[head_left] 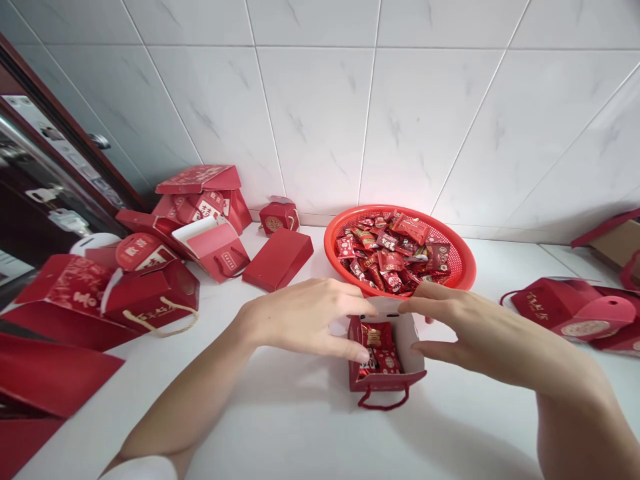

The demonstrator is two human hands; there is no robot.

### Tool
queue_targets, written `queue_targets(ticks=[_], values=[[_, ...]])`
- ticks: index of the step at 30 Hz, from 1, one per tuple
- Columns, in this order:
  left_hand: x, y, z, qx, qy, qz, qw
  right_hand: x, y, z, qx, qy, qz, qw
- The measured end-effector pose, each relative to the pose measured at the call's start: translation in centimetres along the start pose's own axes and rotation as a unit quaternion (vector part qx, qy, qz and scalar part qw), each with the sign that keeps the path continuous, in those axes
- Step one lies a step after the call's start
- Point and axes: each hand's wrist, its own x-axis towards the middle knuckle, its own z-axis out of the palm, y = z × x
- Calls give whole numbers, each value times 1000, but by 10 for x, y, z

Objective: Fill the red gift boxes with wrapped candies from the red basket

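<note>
A small red gift box (pixel 387 385) with a white inside and a red cord handle stands on the white surface with its top open. Red-wrapped candies (pixel 383 353) lie in it. My left hand (pixel 310 317) reaches over its left side, fingertips at the back flap, thumb apart from the fingers and above the candies. On the other side, my right hand (pixel 465 330) has its fingers at the back flap's right corner and its thumb at the right wall. Just behind the box, a red plastic basket (pixel 467 267) holds many wrapped candies.
Several red gift boxes (pixel 155 300) crowd the left side, some open. A flat red box (pixel 280 259) and a small closed box (pixel 279 217) lie left of the basket. More red boxes (pixel 565 307) stand at the right. A tiled wall (pixel 320 120) rises behind.
</note>
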Motion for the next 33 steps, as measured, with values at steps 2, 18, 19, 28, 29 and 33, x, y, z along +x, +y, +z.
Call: queue_targets(ticks=[2, 18, 19, 28, 29, 33], values=[[2, -4, 1, -11, -14, 16, 1000, 0, 2, 0, 19, -11, -7, 1000], [4, -5, -3, -24, -42, -67, 997, 5, 3, -5, 64, -70, 23, 995], [3, -5, -5, -32, -48, -75, 995, 3, 6, -7, 64, -76, 32, 995], [4, 22, 10, 98, -40, -174, 979, -5, 19, -14, 95, -125, 49, 986], [5, 24, 12, 108, -36, -180, 977, -4, 19, -13, 94, -124, 44, 987], [10, 30, 19, 131, -12, -214, 968, -1, 17, -11, 88, -118, 41, 988]])
